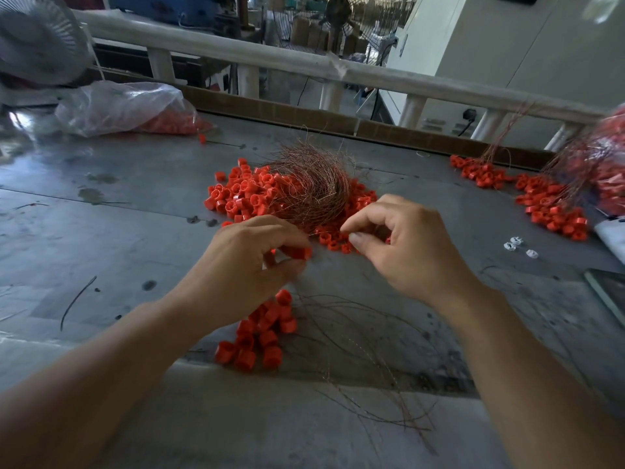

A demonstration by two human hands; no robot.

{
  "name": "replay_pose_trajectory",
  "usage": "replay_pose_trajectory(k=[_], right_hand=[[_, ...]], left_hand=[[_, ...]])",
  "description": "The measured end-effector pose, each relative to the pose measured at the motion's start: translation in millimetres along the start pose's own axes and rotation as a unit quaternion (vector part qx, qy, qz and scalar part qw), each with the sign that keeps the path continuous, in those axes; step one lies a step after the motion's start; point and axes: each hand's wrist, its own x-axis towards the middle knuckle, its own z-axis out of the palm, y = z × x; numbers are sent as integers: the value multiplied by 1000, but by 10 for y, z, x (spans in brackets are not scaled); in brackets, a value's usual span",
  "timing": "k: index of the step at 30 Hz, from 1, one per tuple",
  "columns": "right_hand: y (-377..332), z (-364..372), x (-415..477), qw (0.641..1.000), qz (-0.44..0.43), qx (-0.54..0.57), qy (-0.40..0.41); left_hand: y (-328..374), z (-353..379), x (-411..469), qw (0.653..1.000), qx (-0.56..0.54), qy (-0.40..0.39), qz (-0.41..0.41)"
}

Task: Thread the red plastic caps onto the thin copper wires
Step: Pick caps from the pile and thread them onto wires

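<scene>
Midway, seemingly: pinches one red cap [301,252] between left hand [250,262] fingertips just above the metal table [101,231], a strung cluster of caps [260,336] lying under that wrist. Curls right hand [402,245] thumb and forefinger close together, whether on a copper wire cannot tell. Leaves the loose cap pile [243,194] and tangled wire nest [311,191] beyond mostly undone; finished bunches [548,204] far right, bagged caps [135,110] far left, stray wires [355,333] near the table edge liable to snag.

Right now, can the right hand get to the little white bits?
Probably yes. The white bits lie in the open on the table, off to the right of the right hand, with nothing standing between them.
</scene>
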Motion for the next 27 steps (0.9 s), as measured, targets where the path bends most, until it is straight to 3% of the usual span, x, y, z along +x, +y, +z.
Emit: replay_pose_trajectory(k=[4, 13, 16, 19, 22, 27], right_hand=[[24, -35, 0, 1000, 13, 0, -13], [-63, 103, -52, 996, -50, -23, -66], [-22, 104, -36, 998, -35, -31, -46], [-8, 51, -13, 999, -6, 33, 8], [-52, 42, -22, 993, 1, 113, 27], [-147, 87, -62, 989, -26, 144, 13]], left_hand=[[-9, 3, 10, 1000, 9, -1, -21], [13, 29, -24, 998, -7, -45, 48], [25, 25, -22, 995, -94, -13, -40], [12, 2, 7, 973, -202, 18, -113], [43, -23, 10, 940, -310, 30, -139], [89, -39, 23, 931, -337, 33, -133]])
